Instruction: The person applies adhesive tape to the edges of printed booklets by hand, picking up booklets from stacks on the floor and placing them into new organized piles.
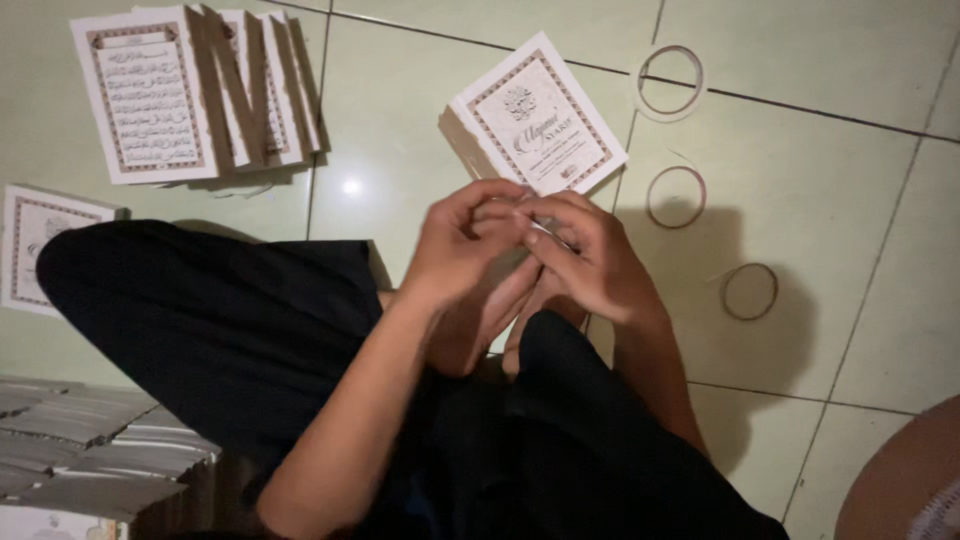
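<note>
We sat with black-clad legs (230, 330) folded beneath us, and a heap of grey bundled stacks (80, 440) lay at our lower left. Above the knees our left hand (465, 240) and right hand (590, 260) met, fingertips pressed together and pinching a small pale strip (540, 228) between them; what kind of strip it was we could not tell. The strip ran slantwise from upper left to lower right, mostly hidden by the fingers.

Just beyond the hands, nearly touching the knuckles, lay a stack of booklets (535, 125) on the green tiled floor (400, 120), cover up, turned so its long axis ran from lower left to upper right. To the right of it we counted three tape rings (676, 197) lying flat and well apart from one another: one white and farthest, two brownish and nearer.

At the far left stood a fanned row of booklets (190, 95), about five, and one more booklet (40, 245) lay at the left edge beside our thigh.
</note>
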